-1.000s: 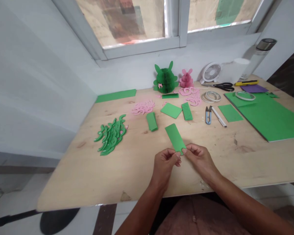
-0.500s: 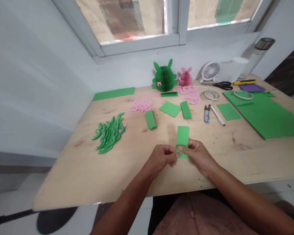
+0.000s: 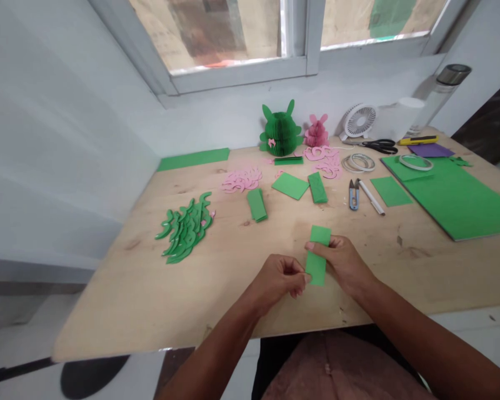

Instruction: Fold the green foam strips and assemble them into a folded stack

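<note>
A narrow green paper strip [image 3: 318, 265] is held upright near the table's front edge. My right hand [image 3: 345, 263] grips its right side, with the thumb across the front. At its lower left edge, my left hand [image 3: 282, 280] pinches the paper between thumb and fingers. Beyond the hands lie a folded green piece [image 3: 256, 205], a flat green card [image 3: 290, 185] and another folded green piece [image 3: 317, 188]. Blue snips [image 3: 354, 195] and a white pen [image 3: 371, 197] rest to the right of these.
Green cutouts [image 3: 187, 230] are heaped at the left, pink cutouts [image 3: 242, 179] farther back. Green and pink paper figures stand by the wall. Tape rings, black scissors [image 3: 381, 146], a yellow cutter, a fan [image 3: 359, 121] and a large green sheet [image 3: 458, 194] occupy the right.
Both hands have moved slightly toward the table's front edge and to the right with the green strip. My right thumb now lies higher up on the strip.
</note>
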`<state>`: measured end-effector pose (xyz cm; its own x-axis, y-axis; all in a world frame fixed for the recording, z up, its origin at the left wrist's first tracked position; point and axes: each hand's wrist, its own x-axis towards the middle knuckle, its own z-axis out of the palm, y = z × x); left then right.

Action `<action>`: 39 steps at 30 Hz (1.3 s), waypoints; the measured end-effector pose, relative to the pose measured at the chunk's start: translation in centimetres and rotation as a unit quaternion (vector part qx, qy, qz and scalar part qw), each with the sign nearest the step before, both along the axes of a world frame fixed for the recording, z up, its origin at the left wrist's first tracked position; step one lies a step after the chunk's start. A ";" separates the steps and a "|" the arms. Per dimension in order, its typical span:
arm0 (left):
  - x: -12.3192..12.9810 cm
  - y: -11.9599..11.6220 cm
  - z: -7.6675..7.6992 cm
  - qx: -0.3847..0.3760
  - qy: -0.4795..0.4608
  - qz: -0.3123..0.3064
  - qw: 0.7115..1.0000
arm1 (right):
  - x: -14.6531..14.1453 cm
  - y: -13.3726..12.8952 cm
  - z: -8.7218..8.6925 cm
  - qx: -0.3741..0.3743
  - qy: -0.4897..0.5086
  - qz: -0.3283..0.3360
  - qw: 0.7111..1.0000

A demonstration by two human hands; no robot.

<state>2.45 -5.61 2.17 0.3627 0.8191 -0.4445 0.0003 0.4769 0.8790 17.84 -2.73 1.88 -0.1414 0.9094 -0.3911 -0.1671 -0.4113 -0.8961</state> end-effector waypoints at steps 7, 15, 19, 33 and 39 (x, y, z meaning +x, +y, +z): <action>0.0 -0.4 -0.2 -0.021 0.000 -0.020 1.000 | 1.1 1.4 0.2 0.026 -0.023 -0.003 0.999; 0.0 -0.8 -0.3 -0.034 0.033 -0.034 0.998 | 1.7 2.7 0.7 0.029 -0.010 -0.070 0.997; -0.3 -0.9 -0.4 -0.036 0.034 -0.016 0.999 | 2.8 3.4 0.7 0.079 -0.051 -0.091 0.991; -0.1 -0.3 0.1 0.011 0.013 -0.003 1.000 | 1.9 1.8 0.6 0.059 -0.064 0.070 0.994; 1.7 0.9 0.6 0.063 0.028 0.092 0.993 | 1.5 1.5 0.9 0.055 -0.060 0.080 0.993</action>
<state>4.11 -4.73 2.73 0.1786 0.9198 -0.3493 -0.0268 0.3594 0.9328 19.32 -1.27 2.76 -0.2459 0.9172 -0.3135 0.0035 -0.3225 -0.9466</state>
